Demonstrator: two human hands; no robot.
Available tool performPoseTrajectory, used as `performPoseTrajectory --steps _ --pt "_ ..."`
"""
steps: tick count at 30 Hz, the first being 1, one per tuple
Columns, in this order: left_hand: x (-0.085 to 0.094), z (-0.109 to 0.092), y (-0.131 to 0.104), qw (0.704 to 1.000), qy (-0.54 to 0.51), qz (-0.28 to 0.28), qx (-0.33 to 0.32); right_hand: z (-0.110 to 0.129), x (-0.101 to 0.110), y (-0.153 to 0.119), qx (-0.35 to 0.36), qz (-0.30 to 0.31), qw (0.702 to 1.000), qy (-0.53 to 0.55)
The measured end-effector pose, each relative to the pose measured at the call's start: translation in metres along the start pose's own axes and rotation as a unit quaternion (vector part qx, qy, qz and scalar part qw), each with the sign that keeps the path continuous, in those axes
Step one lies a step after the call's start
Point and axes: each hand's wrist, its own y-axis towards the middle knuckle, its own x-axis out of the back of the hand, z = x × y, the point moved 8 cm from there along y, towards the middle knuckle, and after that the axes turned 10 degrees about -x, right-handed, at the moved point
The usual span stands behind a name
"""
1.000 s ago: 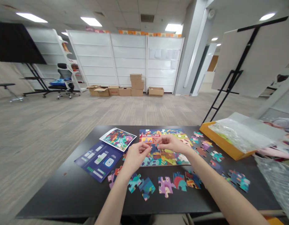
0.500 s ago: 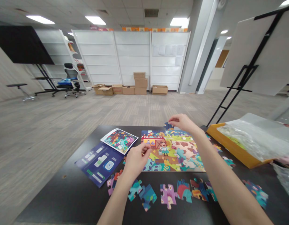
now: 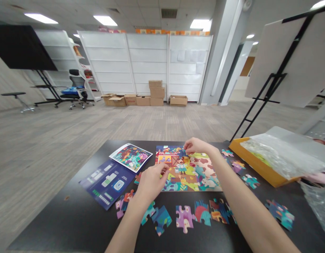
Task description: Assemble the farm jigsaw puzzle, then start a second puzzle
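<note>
A colourful farm jigsaw (image 3: pixel 190 175) lies on the black table (image 3: pixel 80 225). My right hand (image 3: pixel 197 146) is at its upper edge, fingers pinched on a dark blue puzzle piece (image 3: pixel 186 150) that is mostly hidden under the fingertips. My left hand (image 3: pixel 154 177) hovers by the left side of the jigsaw near the red barn, thumb and index finger curled close together; whether something is between them cannot be made out. Loose pieces lie nearer me, among them a purple one (image 3: pixel 184 218) and a blue-green one (image 3: pixel 162 219).
Left of the jigsaw lie a picture sheet (image 3: pixel 130 157) and a dark blue leaflet (image 3: pixel 106 182). On the right stands a yellow box (image 3: pixel 267 170) with plastic wrapping inside. More loose pieces (image 3: pixel 250 181) lie beside it.
My right hand has moved left and toward me, bringing the dark blue piece from beyond the jigsaw's far edge down onto its upper part. The view has shifted slightly.
</note>
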Motion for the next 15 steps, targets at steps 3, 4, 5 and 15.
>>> performPoseTrajectory --steps 3,4,5,15 --pt "0.001 -0.0002 -0.0006 1.0 0.006 0.002 0.001 0.0003 -0.0025 0.004 0.012 -0.013 0.998 -0.054" --pt "0.0014 -0.0001 -0.0007 1.0 0.011 0.003 0.003 0.0013 -0.0031 0.0045 0.018 -0.016 0.997 -0.073" --pt "0.0017 0.0 -0.0009 1.0 0.017 0.005 0.005 0.0026 -0.0036 0.0045 0.023 -0.019 0.995 -0.091" --pt "0.0009 -0.0048 -0.0031 0.995 0.082 0.048 -0.009 0.0083 -0.0007 -0.004 0.019 0.001 0.993 -0.118"
